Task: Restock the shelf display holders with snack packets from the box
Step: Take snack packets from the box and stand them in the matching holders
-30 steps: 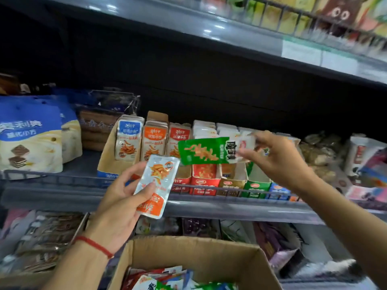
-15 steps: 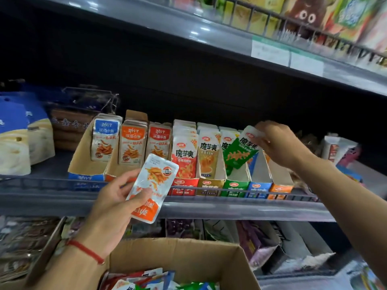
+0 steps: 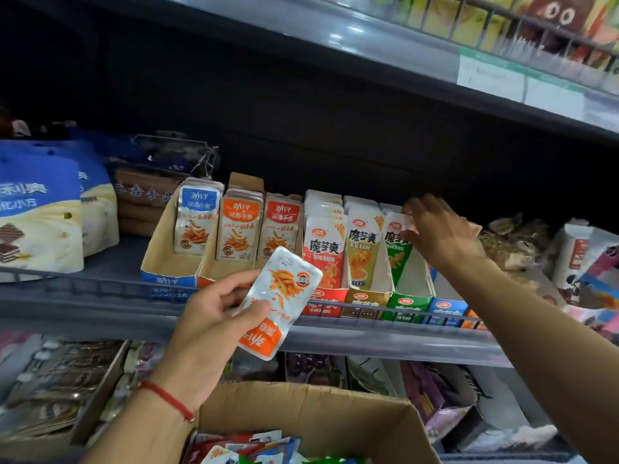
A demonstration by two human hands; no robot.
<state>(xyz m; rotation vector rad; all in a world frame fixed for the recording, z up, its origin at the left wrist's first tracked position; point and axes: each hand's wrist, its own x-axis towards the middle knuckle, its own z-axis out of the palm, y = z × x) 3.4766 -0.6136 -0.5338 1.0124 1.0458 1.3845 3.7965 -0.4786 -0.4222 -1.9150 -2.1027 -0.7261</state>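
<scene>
Light from above: bright glare streaks on upper shelf edge toward 12 o'clock. Recess behind packets deep in shadow, near black at 10 o'clock. Centre packets sharp, evenly lit. Wide-angle bending of shelf lines; soft blur at 3 and 8 o'clock edges.

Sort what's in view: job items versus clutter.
Job: orange packet held in left hand; green packet under right hand; green holder; cardboard box.
Lying about: blue wafer bags; upper-shelf goods.

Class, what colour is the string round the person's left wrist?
Red; the string shows best in the head view, just below the left hand.
</scene>
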